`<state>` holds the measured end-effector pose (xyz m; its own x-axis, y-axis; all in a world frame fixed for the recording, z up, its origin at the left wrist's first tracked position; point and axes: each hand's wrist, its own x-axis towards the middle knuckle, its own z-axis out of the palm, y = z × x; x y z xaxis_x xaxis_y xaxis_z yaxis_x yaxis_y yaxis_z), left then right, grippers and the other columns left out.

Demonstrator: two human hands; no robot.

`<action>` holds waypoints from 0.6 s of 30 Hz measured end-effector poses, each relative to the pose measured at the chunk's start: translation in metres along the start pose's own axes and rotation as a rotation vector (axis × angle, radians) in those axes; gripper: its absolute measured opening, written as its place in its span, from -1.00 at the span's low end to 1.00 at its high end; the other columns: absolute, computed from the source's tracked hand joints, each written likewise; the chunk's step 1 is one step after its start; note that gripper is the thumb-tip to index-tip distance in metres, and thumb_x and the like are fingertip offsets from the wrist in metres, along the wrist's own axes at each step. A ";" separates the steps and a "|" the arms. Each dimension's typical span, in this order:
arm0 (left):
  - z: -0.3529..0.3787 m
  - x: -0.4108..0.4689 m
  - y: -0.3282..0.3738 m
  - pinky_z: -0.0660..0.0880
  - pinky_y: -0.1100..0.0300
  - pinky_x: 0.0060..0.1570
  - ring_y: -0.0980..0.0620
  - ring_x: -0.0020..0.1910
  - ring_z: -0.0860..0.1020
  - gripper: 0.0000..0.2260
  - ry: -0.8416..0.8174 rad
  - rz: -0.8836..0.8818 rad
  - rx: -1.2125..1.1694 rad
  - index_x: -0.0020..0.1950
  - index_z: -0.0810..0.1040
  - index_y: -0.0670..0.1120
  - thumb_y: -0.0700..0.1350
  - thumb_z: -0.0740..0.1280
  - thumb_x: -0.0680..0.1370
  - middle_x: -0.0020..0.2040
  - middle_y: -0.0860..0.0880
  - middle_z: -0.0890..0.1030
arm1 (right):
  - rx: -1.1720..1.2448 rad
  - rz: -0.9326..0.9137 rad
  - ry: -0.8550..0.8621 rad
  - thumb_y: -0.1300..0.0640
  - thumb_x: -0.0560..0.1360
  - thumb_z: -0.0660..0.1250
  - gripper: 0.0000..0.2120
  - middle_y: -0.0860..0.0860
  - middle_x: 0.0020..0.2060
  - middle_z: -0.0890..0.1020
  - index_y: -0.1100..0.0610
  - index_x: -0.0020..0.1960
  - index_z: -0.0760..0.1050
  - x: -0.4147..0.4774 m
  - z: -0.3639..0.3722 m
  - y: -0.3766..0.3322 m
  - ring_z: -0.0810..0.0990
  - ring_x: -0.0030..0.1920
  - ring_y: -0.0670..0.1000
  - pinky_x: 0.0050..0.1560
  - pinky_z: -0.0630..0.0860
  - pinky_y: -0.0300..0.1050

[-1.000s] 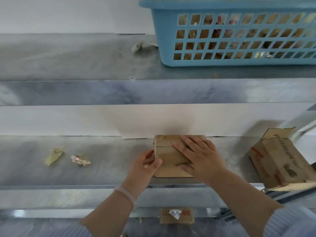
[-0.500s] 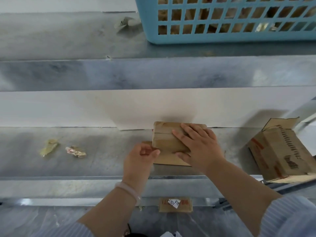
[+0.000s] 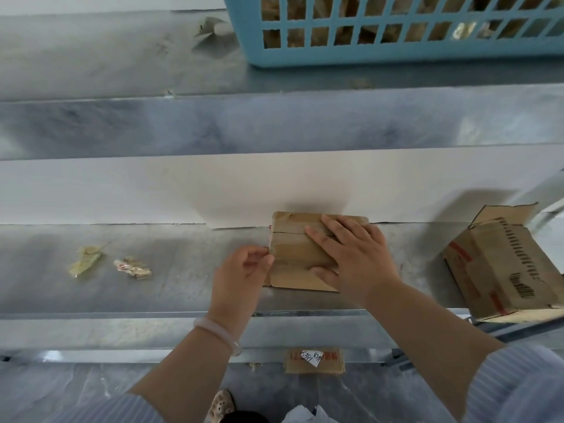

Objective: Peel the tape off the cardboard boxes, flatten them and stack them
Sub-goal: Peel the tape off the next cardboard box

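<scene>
**A:** What is lying off to the left of the hands?

**B:** Two bits are lying on the grey metal shelf [image 3: 183, 285], well left of the left hand [image 3: 241, 270]. One is a crumpled yellowish tape scrap [image 3: 85, 260]. Just beside it, nearer the hand, is a crumpled pale tape scrap with red marks [image 3: 132, 268].

**A:** And what are the hands doing?

**B:** The left hand is curling its fingers and pinching with thumb and forefinger at the left edge of the small flat brown cardboard box [image 3: 293, 254]. I cannot tell whether tape is between them. The right hand [image 3: 354, 254] is lying flat with its fingers straight, pressing down on the box's right part. The hands are near each other but not touching.

**A:** Where is that box sitting?

**B:** On the shelf under the right hand, with its far edge right up by the white back panel [image 3: 122, 190].

**A:** What about further right?

**B:** A larger open brown cardboard box with black print and red tape [image 3: 500, 270] is lying tilted, well apart from the right hand. Above both hands, a light blue plastic lattice basket [image 3: 396, 56] is standing on the upper shelf.
</scene>
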<state>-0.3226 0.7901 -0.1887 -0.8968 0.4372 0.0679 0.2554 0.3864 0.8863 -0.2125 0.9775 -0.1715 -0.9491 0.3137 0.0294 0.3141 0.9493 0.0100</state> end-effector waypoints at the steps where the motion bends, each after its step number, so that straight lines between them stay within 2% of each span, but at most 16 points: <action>1: 0.001 0.000 0.003 0.43 0.52 -0.24 0.36 -0.16 0.57 -0.87 -0.009 0.005 -0.022 -0.08 0.54 0.19 -0.03 0.44 0.48 -0.17 0.21 0.63 | -0.002 0.000 0.002 -0.44 0.40 -0.16 -0.29 -0.10 0.56 0.11 -0.28 0.53 -0.03 0.000 0.001 0.000 0.06 0.54 0.02 0.45 -0.01 0.06; 5: -0.002 0.006 0.005 0.46 0.46 -0.09 0.27 -0.09 0.54 -0.80 -0.064 0.262 0.230 0.15 0.62 0.09 -0.04 0.39 0.52 0.02 0.19 0.53 | 0.004 -0.001 0.011 -0.44 0.41 -0.14 -0.29 -0.10 0.55 0.13 -0.28 0.53 -0.01 0.000 0.002 0.000 0.08 0.53 0.02 0.46 0.01 0.06; 8: -0.013 0.014 0.008 0.40 0.45 -0.05 0.19 -0.06 0.51 -0.85 -0.109 0.420 0.377 0.08 0.67 0.00 -0.08 0.39 0.53 0.02 0.12 0.54 | 0.003 0.001 0.024 -0.43 0.41 -0.12 -0.29 -0.09 0.55 0.16 -0.27 0.53 0.03 -0.001 0.002 0.000 0.11 0.53 0.03 0.45 0.02 0.06; 12: -0.028 0.020 0.006 0.54 0.20 -0.19 0.08 -0.17 0.59 -0.92 -0.092 0.667 0.547 -0.04 0.69 0.00 -0.12 0.46 0.48 -0.07 0.11 0.63 | 0.006 0.003 0.033 -0.43 0.42 -0.10 -0.30 -0.08 0.54 0.19 -0.27 0.53 0.04 -0.001 0.004 -0.001 0.14 0.52 0.04 0.45 0.02 0.06; 16: -0.026 0.020 0.006 0.54 0.13 -0.29 0.02 -0.25 0.59 -0.96 -0.082 0.743 0.606 -0.13 0.67 -0.03 -0.16 0.47 0.46 -0.12 0.07 0.62 | 0.006 0.004 0.043 -0.44 0.42 -0.10 -0.30 -0.08 0.54 0.19 -0.28 0.53 0.03 -0.002 0.005 -0.002 0.14 0.52 0.04 0.45 0.03 0.07; 18: -0.024 0.019 0.006 0.53 0.16 -0.28 0.04 -0.24 0.58 -0.95 -0.088 0.727 0.576 -0.14 0.64 -0.04 -0.19 0.44 0.48 -0.11 0.08 0.60 | 0.009 0.005 0.048 -0.44 0.42 -0.10 -0.30 -0.08 0.53 0.20 -0.27 0.53 0.04 -0.003 0.005 -0.001 0.14 0.52 0.04 0.45 0.03 0.07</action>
<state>-0.3468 0.7812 -0.1715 -0.4216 0.7806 0.4615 0.9046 0.3265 0.2741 -0.2105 0.9757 -0.1764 -0.9453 0.3170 0.0770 0.3180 0.9481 0.0011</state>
